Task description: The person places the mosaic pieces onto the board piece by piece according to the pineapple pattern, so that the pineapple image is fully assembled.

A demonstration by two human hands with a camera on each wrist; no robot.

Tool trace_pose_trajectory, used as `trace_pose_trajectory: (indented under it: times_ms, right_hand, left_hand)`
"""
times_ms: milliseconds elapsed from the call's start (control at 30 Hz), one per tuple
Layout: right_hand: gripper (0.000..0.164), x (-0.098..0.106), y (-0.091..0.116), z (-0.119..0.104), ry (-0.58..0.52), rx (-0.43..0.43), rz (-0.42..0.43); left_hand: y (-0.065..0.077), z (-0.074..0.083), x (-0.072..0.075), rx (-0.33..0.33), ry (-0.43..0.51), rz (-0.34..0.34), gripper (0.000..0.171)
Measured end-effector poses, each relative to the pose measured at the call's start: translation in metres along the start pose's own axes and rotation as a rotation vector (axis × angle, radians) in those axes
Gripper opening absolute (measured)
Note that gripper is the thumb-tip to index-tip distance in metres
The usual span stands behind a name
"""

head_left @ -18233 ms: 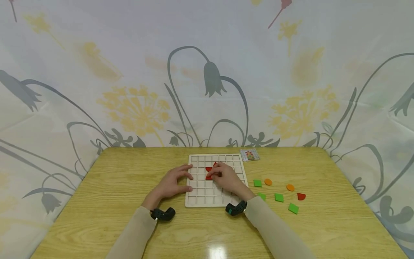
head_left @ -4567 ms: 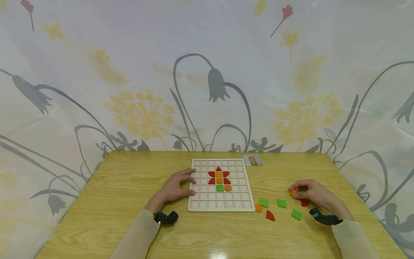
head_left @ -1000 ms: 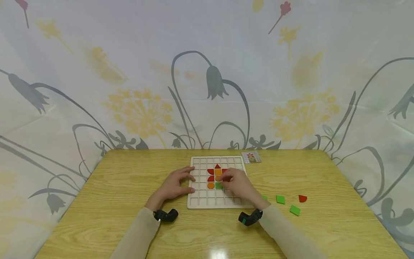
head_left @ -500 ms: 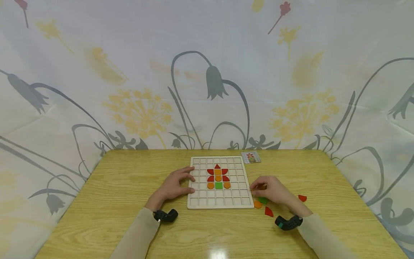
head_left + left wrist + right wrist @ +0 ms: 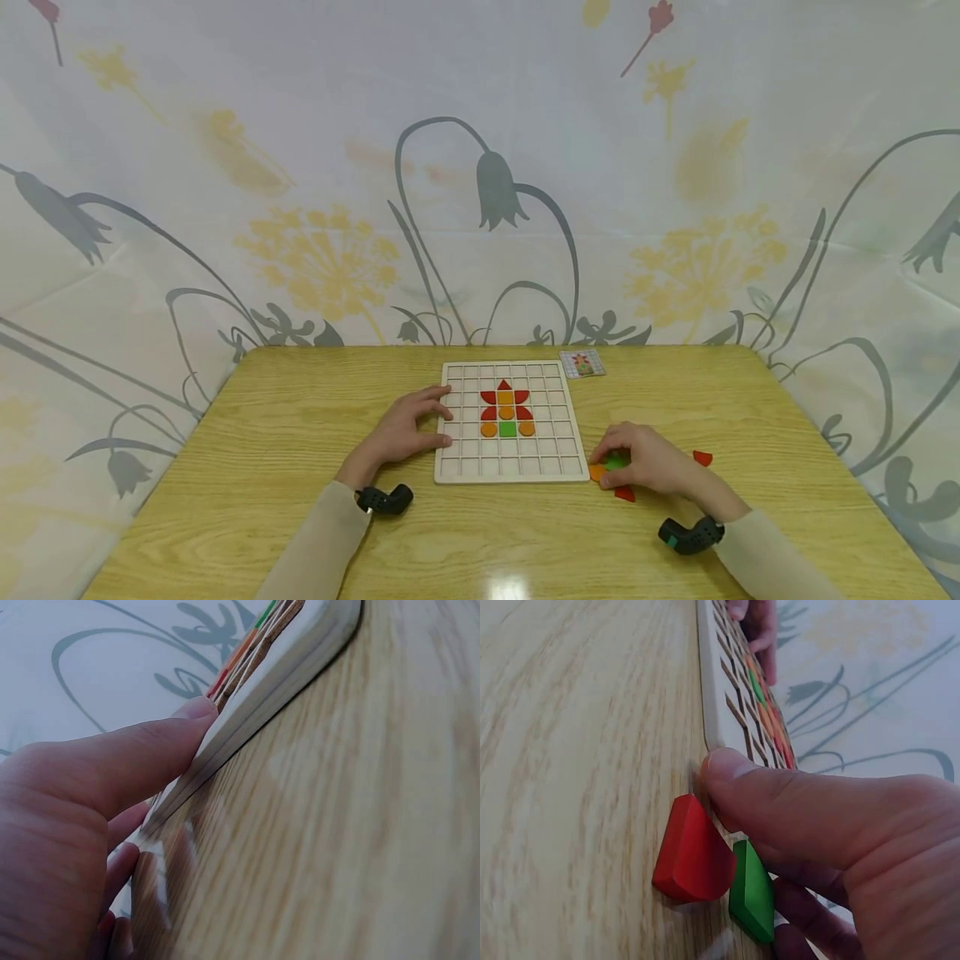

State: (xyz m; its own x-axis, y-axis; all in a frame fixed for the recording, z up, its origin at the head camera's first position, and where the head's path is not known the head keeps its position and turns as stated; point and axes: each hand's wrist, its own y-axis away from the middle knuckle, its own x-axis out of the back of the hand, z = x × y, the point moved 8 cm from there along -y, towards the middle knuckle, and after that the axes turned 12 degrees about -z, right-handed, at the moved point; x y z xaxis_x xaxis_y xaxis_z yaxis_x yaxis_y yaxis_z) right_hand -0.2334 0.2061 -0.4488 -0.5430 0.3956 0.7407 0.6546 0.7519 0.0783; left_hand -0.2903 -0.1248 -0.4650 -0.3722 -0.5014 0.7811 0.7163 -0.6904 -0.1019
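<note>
A white gridded board [image 5: 465, 472] lies on the table. On it, red pieces, an orange square [image 5: 506, 398], orange discs and a green square [image 5: 507, 428] form a flower-like figure. My left hand [image 5: 397, 432] rests with spread, relaxed fingers on the board's left edge; in the left wrist view its thumb [image 5: 169, 742] lies against the rim. Beside the board's lower right corner, my right hand [image 5: 651, 462] pinches a loose orange disc [image 5: 597, 472] between thumb and index finger. Under this hand show a green square [image 5: 751, 892] and a red quarter-round piece [image 5: 694, 851].
A small picture card [image 5: 582, 363] with a similar flower lies by the board's upper right corner. Another red piece [image 5: 702, 458] lies right of my right hand. A patterned cloth [image 5: 337, 167] hangs behind the table's far edge.
Since the earliest frame, the figure gained orange and green pieces. One second ago my right hand was over the board; it then moved right and down to the loose orange disc. My left hand stays put.
</note>
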Motion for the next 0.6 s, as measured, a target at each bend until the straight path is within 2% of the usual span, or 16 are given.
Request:
trace_pose_trajectory:
  times_ms: [200, 600]
  right_hand:
    - [0.02, -0.0007, -0.0005, 0.0, 0.036, -0.007, -0.004]
    - [0.017, -0.0012, -0.0005, 0.001, 0.062, -0.076, 0.002]
  left_hand:
    - [0.0001, 0.0013, 0.0009, 0.003, 0.005, -0.001, 0.025]
    - [-0.0001, 0.0008, 0.0005, 0.01, -0.005, -0.001, 0.024]
